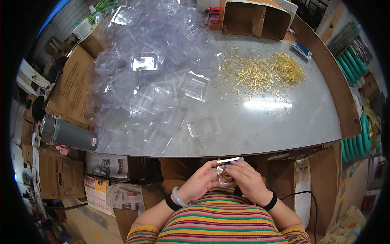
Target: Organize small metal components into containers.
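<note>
Close to my body, just off the table's front edge, my left hand (202, 178) and my right hand (248, 179) hold one small clear plastic blister pack (221, 171) between them. Gold-coloured metal pieces show inside it, partly covered by my right fingers. Both hands have their fingers closed around the pack. On the table's right half lies a loose heap of gold wire hooks (287, 69), with stray ones spread to its left and front. A large pile of empty clear plastic blister shells (162, 53) covers the left half, and single shells (203, 126) lie nearer the front edge.
The grey table (252, 134) has a cardboard rim (345, 93) on the right. An open cardboard box (258, 20) stands at the back beside a small blue box (301, 49). A grey bottle (69, 132) lies at the left corner. Green coils (353, 67) hang beyond the right side.
</note>
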A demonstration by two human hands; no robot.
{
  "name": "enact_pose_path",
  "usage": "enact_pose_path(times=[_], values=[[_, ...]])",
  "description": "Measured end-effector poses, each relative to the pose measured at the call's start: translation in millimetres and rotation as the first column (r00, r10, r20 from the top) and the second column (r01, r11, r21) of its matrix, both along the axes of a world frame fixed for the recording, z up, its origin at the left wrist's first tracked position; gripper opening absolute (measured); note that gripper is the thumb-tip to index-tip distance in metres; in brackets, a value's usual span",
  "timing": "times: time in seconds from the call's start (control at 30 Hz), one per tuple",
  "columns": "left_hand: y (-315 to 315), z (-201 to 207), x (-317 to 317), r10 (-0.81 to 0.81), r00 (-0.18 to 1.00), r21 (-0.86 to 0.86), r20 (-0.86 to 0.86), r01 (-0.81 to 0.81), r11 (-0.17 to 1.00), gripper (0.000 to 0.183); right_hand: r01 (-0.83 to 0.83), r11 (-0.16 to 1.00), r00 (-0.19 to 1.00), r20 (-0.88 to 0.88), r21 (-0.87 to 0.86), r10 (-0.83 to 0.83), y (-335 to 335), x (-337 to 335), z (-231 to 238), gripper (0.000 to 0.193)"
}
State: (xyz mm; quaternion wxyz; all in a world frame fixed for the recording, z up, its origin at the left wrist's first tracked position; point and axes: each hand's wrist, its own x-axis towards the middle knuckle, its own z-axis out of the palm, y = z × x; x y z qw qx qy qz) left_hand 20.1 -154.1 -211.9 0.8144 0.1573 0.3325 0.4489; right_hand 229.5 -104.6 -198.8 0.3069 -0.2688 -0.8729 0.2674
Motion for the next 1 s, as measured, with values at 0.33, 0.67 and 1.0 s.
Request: enact_pose_path(times=[0.33,0.67,1.0], values=[[53.9,26.5,-3.5,0.102,0.726,0.341,-0.68,0.19,0.92,0.044,0.316,0.949,0.928,-0.208,-0.005,-0.31,37.3,-32.4,10.5,0.027],[55.6,23.3,-0.1,0.73,-0.049,0.522,-0.682,0.668,0.531,0.073,0.231,0.971,0.966,-0.107,-0.058,-0.236,54.2,-33.9,24.5,0.027],[57.3,18.3,4.1,0.68,-0.134,0.422,-0.721,0.693,0.584,0.069,0.281,0.952,0.96,0.026,-0.119,-0.28,56.2,4.5,35.3,0.036]])
